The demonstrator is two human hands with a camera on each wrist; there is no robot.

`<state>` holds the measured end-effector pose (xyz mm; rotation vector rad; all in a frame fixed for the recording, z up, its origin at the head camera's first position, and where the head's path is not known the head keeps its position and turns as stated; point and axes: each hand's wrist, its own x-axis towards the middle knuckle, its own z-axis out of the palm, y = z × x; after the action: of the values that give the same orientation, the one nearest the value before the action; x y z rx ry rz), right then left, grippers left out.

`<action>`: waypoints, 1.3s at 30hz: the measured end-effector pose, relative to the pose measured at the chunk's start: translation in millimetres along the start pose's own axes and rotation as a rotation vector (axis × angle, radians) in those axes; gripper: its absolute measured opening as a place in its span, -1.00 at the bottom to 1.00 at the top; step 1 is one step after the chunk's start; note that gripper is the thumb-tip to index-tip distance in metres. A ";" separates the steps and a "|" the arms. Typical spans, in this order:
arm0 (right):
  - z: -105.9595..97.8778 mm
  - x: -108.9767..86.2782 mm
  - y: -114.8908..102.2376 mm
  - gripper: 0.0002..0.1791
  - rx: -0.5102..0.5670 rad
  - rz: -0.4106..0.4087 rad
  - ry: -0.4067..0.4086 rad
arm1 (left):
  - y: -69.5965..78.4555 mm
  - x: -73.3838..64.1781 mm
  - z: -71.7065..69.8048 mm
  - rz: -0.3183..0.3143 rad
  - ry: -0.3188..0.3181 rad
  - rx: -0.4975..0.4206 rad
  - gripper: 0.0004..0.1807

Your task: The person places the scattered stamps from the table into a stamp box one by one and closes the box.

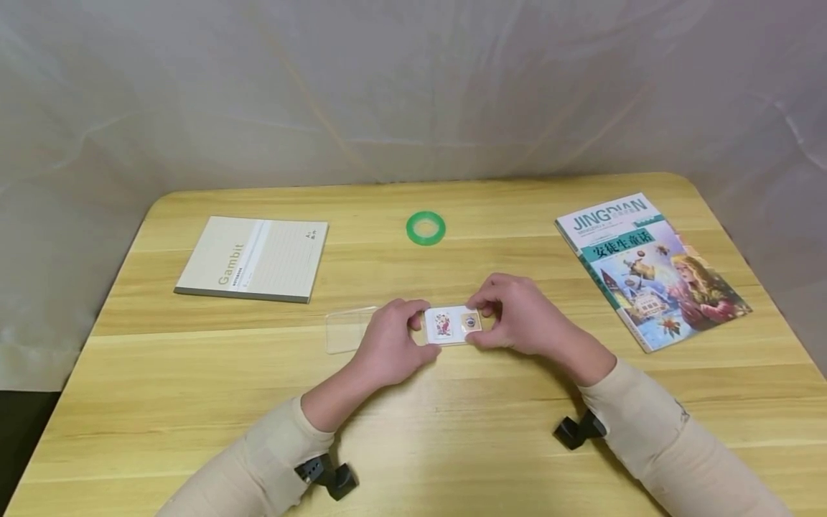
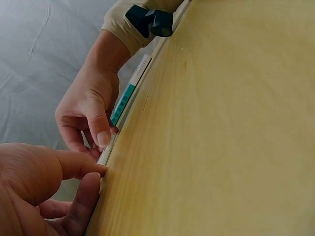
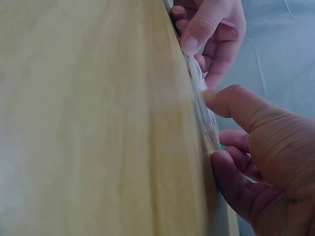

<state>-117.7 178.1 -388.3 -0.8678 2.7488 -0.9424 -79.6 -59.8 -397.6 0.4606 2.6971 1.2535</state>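
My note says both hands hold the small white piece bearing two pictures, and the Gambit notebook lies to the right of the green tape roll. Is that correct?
The side is wrong: the head view shows the Gambit notebook to the left of the green tape roll. The left hand and right hand do hold the small white piece.

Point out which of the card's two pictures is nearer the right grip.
The tan-and-blue one, at the right end of the card, beside the right grip; the red-and-white one lies nearer the left grip.
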 end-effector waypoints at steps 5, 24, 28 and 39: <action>0.4 -1.6 0.5 -0.55 0.023 0.001 0.016 | 0.8 -0.1 -0.9 -0.004 -0.001 0.001 -0.40; 3.0 -24.7 24.2 -0.23 0.151 -0.027 0.058 | 0.9 -1.7 -1.3 -0.049 -0.022 -0.038 -0.20; 6.6 -24.6 25.4 -0.26 0.133 -0.024 0.058 | 1.9 -8.5 -7.3 -0.044 -0.019 -0.160 -0.08; 9.3 -23.6 23.0 -0.31 0.100 -0.019 0.086 | -34.4 -36.5 -65.6 0.156 0.187 0.083 -0.32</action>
<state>-106.7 200.9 -411.2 -0.8583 2.7403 -1.1360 -68.6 -140.0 -381.8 0.6034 2.9286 1.2855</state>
